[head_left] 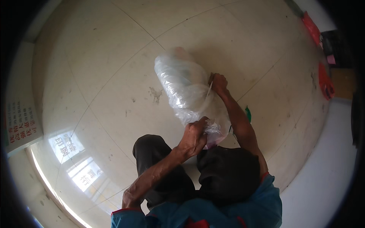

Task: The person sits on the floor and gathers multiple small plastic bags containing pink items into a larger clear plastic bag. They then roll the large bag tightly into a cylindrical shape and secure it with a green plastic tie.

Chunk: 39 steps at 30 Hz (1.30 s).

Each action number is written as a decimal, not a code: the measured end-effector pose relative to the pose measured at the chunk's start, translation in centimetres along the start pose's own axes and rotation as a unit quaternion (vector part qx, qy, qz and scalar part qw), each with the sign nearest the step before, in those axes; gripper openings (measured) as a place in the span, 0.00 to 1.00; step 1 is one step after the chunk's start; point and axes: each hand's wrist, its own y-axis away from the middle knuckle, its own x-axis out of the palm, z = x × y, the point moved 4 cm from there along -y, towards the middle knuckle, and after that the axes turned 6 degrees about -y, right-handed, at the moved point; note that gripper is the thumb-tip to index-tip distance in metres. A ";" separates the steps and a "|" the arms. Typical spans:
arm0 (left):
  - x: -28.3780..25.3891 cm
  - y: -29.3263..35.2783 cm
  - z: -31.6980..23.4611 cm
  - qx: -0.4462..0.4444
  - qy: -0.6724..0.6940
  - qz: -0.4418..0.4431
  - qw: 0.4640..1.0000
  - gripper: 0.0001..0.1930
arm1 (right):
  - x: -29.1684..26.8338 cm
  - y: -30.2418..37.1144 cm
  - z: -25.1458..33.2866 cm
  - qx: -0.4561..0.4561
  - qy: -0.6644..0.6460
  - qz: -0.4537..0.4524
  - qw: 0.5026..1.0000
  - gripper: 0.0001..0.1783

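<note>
A long bundle wrapped in crinkled clear plastic [176,81] lies on the floor in front of my knees. What is inside shows only as pale shapes, with a pinkish patch at each end. My left hand [194,136] is closed on bunched clear plastic at the bundle's near end. Farther out, my right hand [219,83] is a fist at the bundle's right side. From that fist a thin whitish strip [208,95] runs back along the plastic toward my left hand.
Around the bundle spread pale floor tiles [114,57] with dark stains. A small green object [248,114] lies beside my right forearm. Red bags [311,28] and a brown box [342,83] stand along the right wall. A printed board [23,98] is at the left.
</note>
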 end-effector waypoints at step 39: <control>-4.4 -10.2 11.4 0.006 -0.225 -0.013 0.974 0.19 | -10.8 12.4 11.8 -0.403 -0.235 -0.006 0.884 0.06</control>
